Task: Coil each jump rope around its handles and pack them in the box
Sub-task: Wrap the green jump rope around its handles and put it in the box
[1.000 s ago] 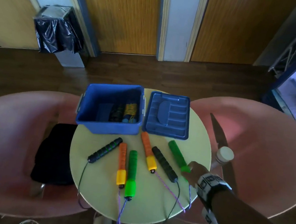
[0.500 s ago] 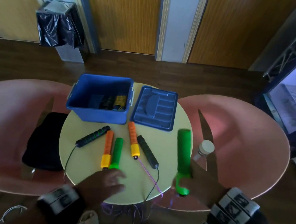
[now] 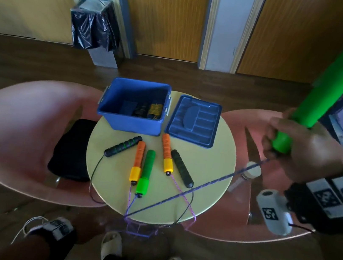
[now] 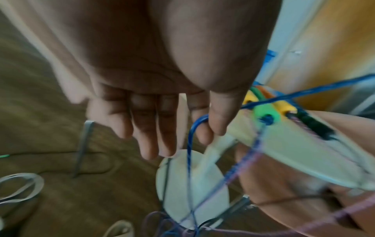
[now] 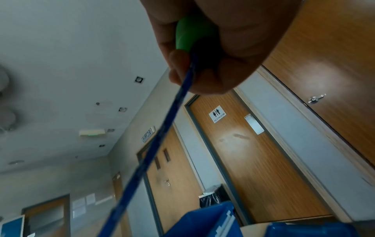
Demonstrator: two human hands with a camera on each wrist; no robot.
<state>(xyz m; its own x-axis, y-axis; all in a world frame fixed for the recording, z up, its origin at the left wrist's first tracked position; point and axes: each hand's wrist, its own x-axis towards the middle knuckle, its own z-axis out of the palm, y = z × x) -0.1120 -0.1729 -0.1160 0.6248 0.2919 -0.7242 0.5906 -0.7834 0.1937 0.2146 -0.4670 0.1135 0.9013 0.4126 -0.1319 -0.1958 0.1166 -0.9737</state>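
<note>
Nearest the viewer, below the table edge, the left hand (image 4: 162, 99) hangs with four fingers (image 4: 150, 141) nearly straight while the thumb and forefinger pinch a loop of the blue rope (image 4: 189, 152). This rope runs taut across the near right part of the round yellow table (image 3: 217, 159) up to the raised green handle (image 3: 327, 91), which the right hand (image 3: 301, 149) holds with its fingers wrapped round the lower end, well above and to the right of the table. Loose purple and black rope ends hang over the near table edge. Five handles lie on the tabletop: two black (image 3: 123, 146), two orange with yellow caps (image 3: 138, 161) and one green handle (image 3: 146, 171), all with cord ends toward the viewer. Beyond them, at the far edge, stand one open blue box (image 3: 131, 121) on the left, holding dark and yellow coiled items whose count cannot be told, and one blue lid (image 3: 194, 120) lying flat just beside it on the right. Two pink chairs (image 3: 23, 118) flank the table; the left one carries one black bag (image 3: 70, 148), the right one a white-capped bottle (image 3: 252, 171). Farthest, one bin (image 3: 95, 25) with a black liner stands against the wooden doors (image 3: 165, 13).
</note>
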